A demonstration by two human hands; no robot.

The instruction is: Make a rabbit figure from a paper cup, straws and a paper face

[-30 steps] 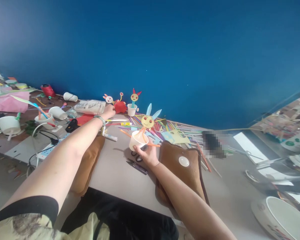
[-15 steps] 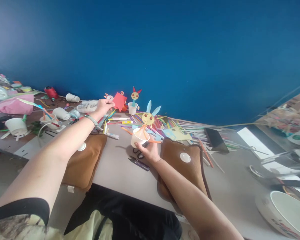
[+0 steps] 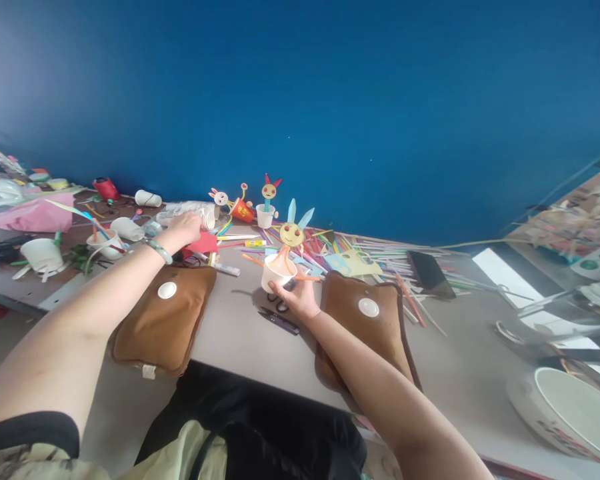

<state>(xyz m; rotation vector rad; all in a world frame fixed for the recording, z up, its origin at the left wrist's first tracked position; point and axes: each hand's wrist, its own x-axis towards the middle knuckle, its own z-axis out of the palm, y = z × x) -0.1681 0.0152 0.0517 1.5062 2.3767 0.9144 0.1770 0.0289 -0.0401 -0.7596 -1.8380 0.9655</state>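
Observation:
My right hand (image 3: 300, 298) grips a white paper cup (image 3: 279, 273) from its side. Orange strips stick out of the cup, and from it rises a yellow smiling paper face (image 3: 292, 233) with light blue ears. Further left, my left hand (image 3: 186, 229) reaches to the wrapped stack of paper cups (image 3: 209, 216); its fingertips are mostly hidden. A red paper piece (image 3: 203, 243) lies just below that hand; whether the fingers touch it I cannot make out. Beneath the held cup are black-handled scissors (image 3: 279, 319).
Two brown cushioned pads (image 3: 163, 327) (image 3: 367, 340) flank the middle of the table. Finished cup figures (image 3: 266, 215) stand at the wall beside a tipped red cup (image 3: 243, 210). Coloured strips (image 3: 380, 250), a black phone (image 3: 431, 274) and a white bowl (image 3: 560, 420) lie rightward.
My left hand has moved left and down with the red paper, which now lies lower, near the cup stack. The tipped red cup has come into view. My right hand still holds the cup.

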